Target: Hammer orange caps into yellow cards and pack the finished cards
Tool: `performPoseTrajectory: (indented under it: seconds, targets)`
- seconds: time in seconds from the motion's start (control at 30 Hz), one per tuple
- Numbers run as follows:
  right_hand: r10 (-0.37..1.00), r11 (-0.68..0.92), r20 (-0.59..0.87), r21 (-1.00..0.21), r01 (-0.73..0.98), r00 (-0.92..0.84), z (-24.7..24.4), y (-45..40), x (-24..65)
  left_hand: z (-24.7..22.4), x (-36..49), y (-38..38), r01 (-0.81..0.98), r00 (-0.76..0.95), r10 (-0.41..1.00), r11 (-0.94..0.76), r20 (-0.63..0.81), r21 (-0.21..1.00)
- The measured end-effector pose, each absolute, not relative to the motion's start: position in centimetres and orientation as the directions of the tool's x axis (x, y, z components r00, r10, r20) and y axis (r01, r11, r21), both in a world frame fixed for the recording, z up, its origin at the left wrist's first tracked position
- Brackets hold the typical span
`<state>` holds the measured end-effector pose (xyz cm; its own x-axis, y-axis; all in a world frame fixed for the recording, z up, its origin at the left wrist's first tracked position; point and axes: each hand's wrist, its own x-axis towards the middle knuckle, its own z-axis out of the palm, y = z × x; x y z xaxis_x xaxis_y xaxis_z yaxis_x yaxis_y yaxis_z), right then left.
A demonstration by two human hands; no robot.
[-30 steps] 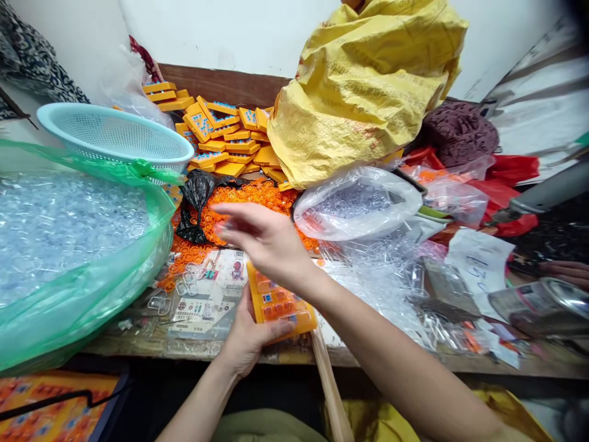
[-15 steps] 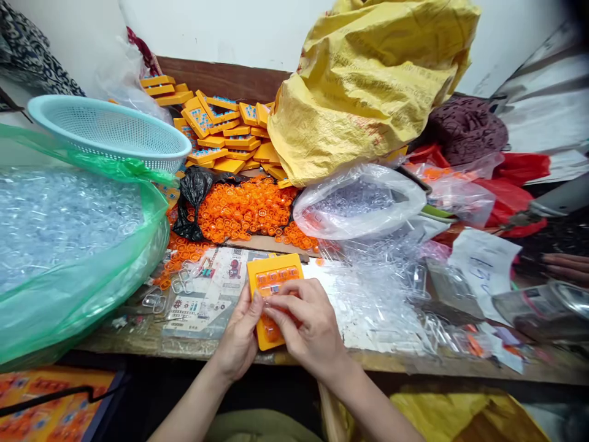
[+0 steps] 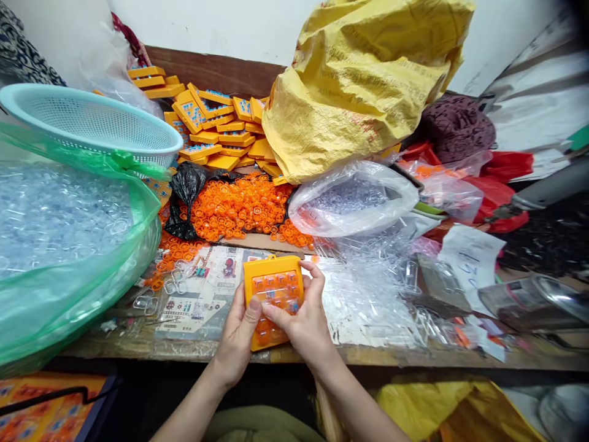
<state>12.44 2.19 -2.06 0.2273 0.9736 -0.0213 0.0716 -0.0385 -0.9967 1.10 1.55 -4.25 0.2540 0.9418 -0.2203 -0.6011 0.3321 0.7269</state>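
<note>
Both hands hold a flat yellow plastic case (image 3: 250, 272) at the table's front edge, its face tilted up toward me. Rows of clear and orange pieces with bits of blue fill its recessed window. My left hand (image 3: 237, 341) grips the lower left side, with the thumb lying on the face. My right hand (image 3: 307, 322) wraps the right side; its thumb presses on the face close to the left thumb, and its index finger reaches the upper right corner. Fingers behind the case are hidden. Underneath lies a printed sheet (image 3: 197, 313).
Orange rings (image 3: 239, 205) are heaped beyond the case, with stacked yellow cases (image 3: 221, 138) behind. A green bag (image 3: 142, 230) of clear pieces and a blue basket (image 3: 92, 116) stand left. A white bag (image 3: 313, 224), a yellow sack (image 3: 363, 92) and a clear jar (image 3: 519, 301) are right.
My right hand has shifted from fingers pinched over the middle of the case to gripping its right side, uncovering more of the face. The view has turned slightly to the right.
</note>
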Motion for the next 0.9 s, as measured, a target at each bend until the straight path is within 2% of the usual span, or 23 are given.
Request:
performPoseTrajectory:
  seconds: [0.07,0.17,0.27,0.33,0.37,0.4,0.43,0.5,0.53,0.6,0.67,0.73,0.8,0.9]
  targets:
    - [0.973,-0.066,-0.037,-0.990,0.122,0.227,-2.6,2.1,12.3,-3.8,1.2,1.7,-0.603,0.219,0.939,0.345,-0.266,0.720]
    - [0.990,-0.058,-0.030,-0.976,0.212,0.137,-2.9,1.9,12.4,-2.8,0.5,2.4,-0.581,0.142,0.919,0.379,-0.369,0.720]
    - [0.997,0.013,0.038,-0.943,0.331,0.067,-2.8,1.3,12.9,-2.5,-2.1,3.2,-0.466,-0.005,0.889,0.403,-0.458,0.788]
    - [0.994,0.049,0.086,-0.905,0.422,0.070,-3.0,0.7,13.5,-2.7,-4.5,3.5,-0.248,-0.149,0.890,0.388,-0.430,0.888]
    - [0.990,0.062,0.113,-0.881,0.469,0.082,-3.2,0.4,13.9,-2.8,-5.6,3.4,-0.069,-0.227,0.907,0.347,-0.354,0.935]
    - [0.985,0.078,0.146,-0.851,0.519,0.092,-3.5,0.1,14.3,-3.0,-6.5,3.2,0.146,-0.288,0.932,0.272,-0.223,0.951]
    - [0.977,0.098,0.187,-0.815,0.571,0.100,-3.8,-0.3,14.7,-3.2,-7.2,2.9,0.366,-0.308,0.950,0.164,-0.047,0.916]
    - [0.957,0.142,0.274,-0.729,0.669,0.095,-4.8,-0.8,15.3,-3.5,-7.6,2.0,0.698,-0.182,0.937,-0.090,0.298,0.710]
    - [0.948,0.157,0.307,-0.691,0.706,0.089,-5.2,-1.0,15.6,-3.8,-7.3,1.6,0.784,-0.067,0.907,-0.209,0.415,0.584]
    - [0.933,0.157,0.344,-0.655,0.739,0.107,-6.1,-1.2,15.8,-4.3,-6.4,1.1,0.844,0.169,0.850,-0.386,0.499,0.371]
    - [0.918,0.127,0.358,-0.673,0.729,0.171,-6.7,-1.2,15.9,-4.9,-5.6,1.1,0.847,0.320,0.820,-0.472,0.475,0.245]
    - [0.907,0.095,0.349,-0.712,0.695,0.234,-7.1,-1.1,16.0,-5.3,-5.3,1.5,0.853,0.361,0.816,-0.485,0.452,0.194]
    - [0.911,0.067,0.315,-0.750,0.658,0.266,-7.5,-1.0,16.2,-5.2,-5.6,2.4,0.855,0.348,0.821,-0.476,0.452,0.207]
    - [0.907,0.047,0.296,-0.778,0.626,0.300,-8.3,-0.8,16.5,-3.2,-5.5,5.0,0.796,0.315,0.824,-0.500,0.470,0.342]
